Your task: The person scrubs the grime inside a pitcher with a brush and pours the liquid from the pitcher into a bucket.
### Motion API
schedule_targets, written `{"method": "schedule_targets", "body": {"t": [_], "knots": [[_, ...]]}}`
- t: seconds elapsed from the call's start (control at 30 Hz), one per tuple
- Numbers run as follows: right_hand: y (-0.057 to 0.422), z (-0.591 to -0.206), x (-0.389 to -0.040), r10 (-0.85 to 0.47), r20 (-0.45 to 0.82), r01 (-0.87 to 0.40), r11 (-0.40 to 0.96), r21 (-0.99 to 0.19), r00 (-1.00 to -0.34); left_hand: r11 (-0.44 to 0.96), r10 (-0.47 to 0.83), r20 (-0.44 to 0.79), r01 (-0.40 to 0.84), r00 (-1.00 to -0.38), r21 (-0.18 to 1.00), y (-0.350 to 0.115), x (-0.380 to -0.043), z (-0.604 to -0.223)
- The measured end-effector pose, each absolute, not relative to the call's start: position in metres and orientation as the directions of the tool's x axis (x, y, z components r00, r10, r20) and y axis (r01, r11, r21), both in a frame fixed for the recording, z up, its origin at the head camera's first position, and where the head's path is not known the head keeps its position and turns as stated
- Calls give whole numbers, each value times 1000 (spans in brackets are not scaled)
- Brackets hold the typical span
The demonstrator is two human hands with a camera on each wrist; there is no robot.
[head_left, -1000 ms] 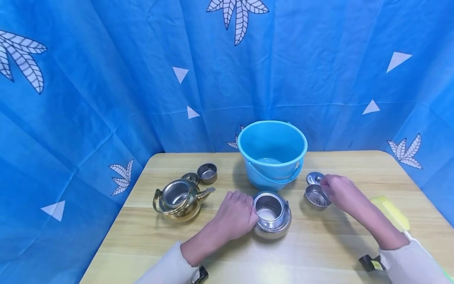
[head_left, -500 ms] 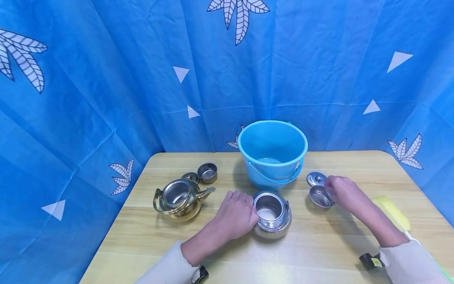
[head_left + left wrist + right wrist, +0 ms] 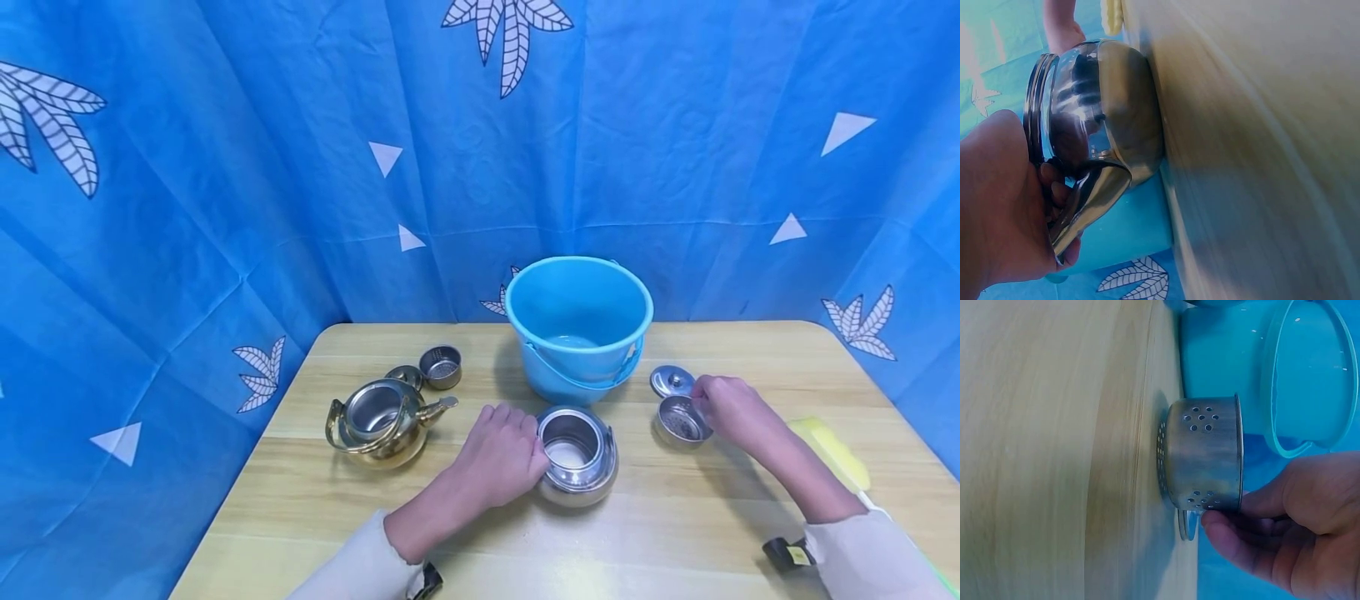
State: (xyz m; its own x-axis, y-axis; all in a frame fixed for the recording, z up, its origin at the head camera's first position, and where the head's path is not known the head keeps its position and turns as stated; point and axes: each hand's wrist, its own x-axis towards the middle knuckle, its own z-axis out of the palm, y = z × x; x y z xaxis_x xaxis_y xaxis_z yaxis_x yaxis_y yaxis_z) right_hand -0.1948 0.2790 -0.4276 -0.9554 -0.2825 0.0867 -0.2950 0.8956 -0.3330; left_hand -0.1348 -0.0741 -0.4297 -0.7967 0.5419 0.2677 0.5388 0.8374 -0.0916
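Observation:
My left hand (image 3: pixel 501 457) grips the silver teapot (image 3: pixel 576 483) at its left side. In the left wrist view the fingers curl behind the spout (image 3: pixel 1094 203); the pot stands lidless on the table. To the right, my right hand (image 3: pixel 738 414) pinches the rim of a perforated metal tea strainer (image 3: pixel 1204 453) between thumb and fingers. The strainer is upright and very close to the tabletop; I cannot tell whether it touches. Just behind it lies a silver lid (image 3: pixel 670 381). A gold teapot (image 3: pixel 386 450), also lidless, stands at the left.
Behind the silver teapot stands a blue bucket (image 3: pixel 577 367) with its handle down. A second strainer (image 3: pixel 441 367) and a lid (image 3: pixel 406 376) lie behind the gold teapot. A yellow sponge brush (image 3: pixel 831 450) lies under the right forearm. Blue curtain (image 3: pixel 480 167) borders the wooden table (image 3: pixel 585 558).
My right hand has shifted slightly to the right with the strainer, uncovering more of the silver lid. The left hand and silver teapot keep their place.

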Motion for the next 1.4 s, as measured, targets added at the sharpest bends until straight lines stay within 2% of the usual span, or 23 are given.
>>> {"method": "schedule_targets", "body": {"t": [0.83,1.4], "knots": [[286,-429,-192,-248,43,-246,900,-359,-968,838,542,289,536,-789,-107,-73,-134,-430],[305,-418,-161,-188,42,-192,935,-298,-981,838,541,303,534,-784,-113,-73,-134,-430]]}}
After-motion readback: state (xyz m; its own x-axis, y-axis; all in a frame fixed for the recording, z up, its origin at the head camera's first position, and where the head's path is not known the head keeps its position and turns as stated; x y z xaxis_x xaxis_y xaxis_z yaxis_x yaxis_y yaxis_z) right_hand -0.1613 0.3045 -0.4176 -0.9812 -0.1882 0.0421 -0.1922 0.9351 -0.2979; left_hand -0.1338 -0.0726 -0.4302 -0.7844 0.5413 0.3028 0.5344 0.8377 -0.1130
